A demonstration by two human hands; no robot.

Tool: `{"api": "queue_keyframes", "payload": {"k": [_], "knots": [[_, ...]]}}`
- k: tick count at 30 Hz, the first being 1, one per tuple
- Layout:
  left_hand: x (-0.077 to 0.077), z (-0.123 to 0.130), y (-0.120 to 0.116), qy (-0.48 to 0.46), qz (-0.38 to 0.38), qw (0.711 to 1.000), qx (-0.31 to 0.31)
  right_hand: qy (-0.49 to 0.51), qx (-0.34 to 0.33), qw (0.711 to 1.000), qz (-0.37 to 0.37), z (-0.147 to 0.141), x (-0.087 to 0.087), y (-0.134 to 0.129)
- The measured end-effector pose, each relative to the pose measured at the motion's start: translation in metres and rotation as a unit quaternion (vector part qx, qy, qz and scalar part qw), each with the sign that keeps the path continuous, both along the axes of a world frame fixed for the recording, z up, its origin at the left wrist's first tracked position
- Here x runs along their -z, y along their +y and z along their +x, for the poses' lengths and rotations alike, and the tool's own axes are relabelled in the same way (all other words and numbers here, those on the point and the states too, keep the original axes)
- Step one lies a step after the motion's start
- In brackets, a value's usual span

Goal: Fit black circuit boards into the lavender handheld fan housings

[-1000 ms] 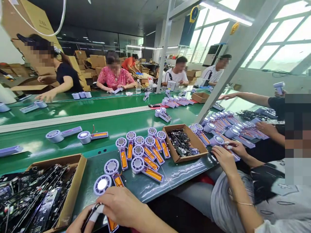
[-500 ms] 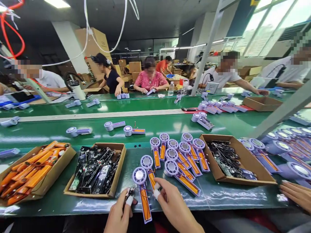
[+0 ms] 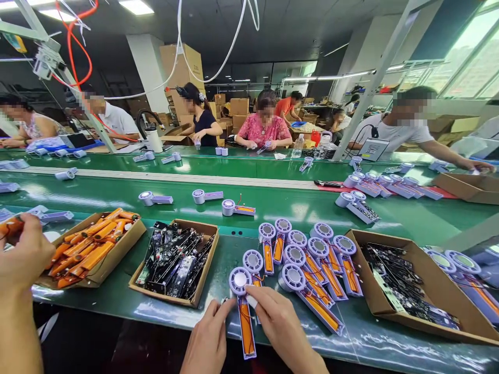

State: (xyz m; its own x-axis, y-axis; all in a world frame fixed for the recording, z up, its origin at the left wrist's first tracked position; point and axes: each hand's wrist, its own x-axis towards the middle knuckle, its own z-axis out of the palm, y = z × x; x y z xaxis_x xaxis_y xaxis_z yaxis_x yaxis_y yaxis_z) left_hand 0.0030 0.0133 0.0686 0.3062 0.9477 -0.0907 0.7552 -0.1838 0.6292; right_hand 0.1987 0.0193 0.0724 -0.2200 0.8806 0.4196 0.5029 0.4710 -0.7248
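Note:
A purple handheld fan (image 3: 240,281) lies with its handle toward me, an orange battery (image 3: 245,332) and thin wires in the open handle. My left hand (image 3: 206,337) is closed just left of the handle; only the tip of a small dark circuit board (image 3: 225,299) shows at its fingers. At the fan's neck, my right hand (image 3: 283,324) has thumb and finger pinched together, white covers on the fingertips. What that pinch holds is hidden. Behind it lies another fan (image 3: 253,261), partly covered by the hand.
Several battery-fitted fans (image 3: 294,277) lie right of my hands. Boxes of circuit boards stand left (image 3: 208,259) and right (image 3: 390,311). A co-worker's hand (image 3: 23,254) holds a battery above the battery box (image 3: 113,270). Beyond runs a green belt (image 3: 280,205) with fans and people opposite.
The view has swung left, bringing in a co-worker's hand with a battery. My right fingers have moved up to the fan's neck, and my left hand now hides most of the circuit board.

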Motion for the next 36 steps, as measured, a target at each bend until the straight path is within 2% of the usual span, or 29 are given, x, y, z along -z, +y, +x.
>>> {"api": "queue_keyframes", "payload": {"k": [2, 4, 9, 15, 23, 26, 31, 34, 36], "knots": [[-0.003, -0.001, -0.001, 0.043, 0.007, 0.999, 0.017, 0.036, -0.002, 0.999, -0.02, -0.006, 0.004, 0.003], [-0.005, -0.002, -0.002, 0.035, 0.014, 0.999, 0.02, 0.055, -0.009, 0.997, -0.051, -0.01, 0.005, 0.005], [-0.009, 0.0, -0.005, -0.096, 0.007, 0.995, 0.003, 0.078, -0.021, 0.989, -0.125, -0.009, -0.007, 0.006], [-0.013, 0.007, -0.006, -0.16, -0.009, 0.987, -0.023, 0.156, -0.063, 0.96, -0.226, 0.001, -0.011, 0.0], [-0.019, 0.015, -0.01, -0.197, -0.026, 0.979, -0.046, 0.099, -0.028, 0.972, -0.209, -0.004, -0.016, -0.002], [-0.021, 0.019, -0.011, -0.196, -0.02, 0.979, -0.055, 0.071, -0.045, 0.978, -0.192, -0.005, -0.016, -0.006], [-0.017, 0.019, -0.011, -0.185, -0.012, 0.982, -0.032, -0.042, -0.088, 0.985, -0.144, -0.004, -0.015, -0.014], [-0.014, 0.016, -0.01, -0.206, -0.007, 0.978, -0.028, -0.12, -0.068, 0.982, -0.131, -0.002, -0.018, -0.015], [-0.013, 0.015, -0.008, -0.226, -0.01, 0.973, -0.041, -0.134, -0.045, 0.983, -0.118, -0.001, -0.024, -0.013]]}}
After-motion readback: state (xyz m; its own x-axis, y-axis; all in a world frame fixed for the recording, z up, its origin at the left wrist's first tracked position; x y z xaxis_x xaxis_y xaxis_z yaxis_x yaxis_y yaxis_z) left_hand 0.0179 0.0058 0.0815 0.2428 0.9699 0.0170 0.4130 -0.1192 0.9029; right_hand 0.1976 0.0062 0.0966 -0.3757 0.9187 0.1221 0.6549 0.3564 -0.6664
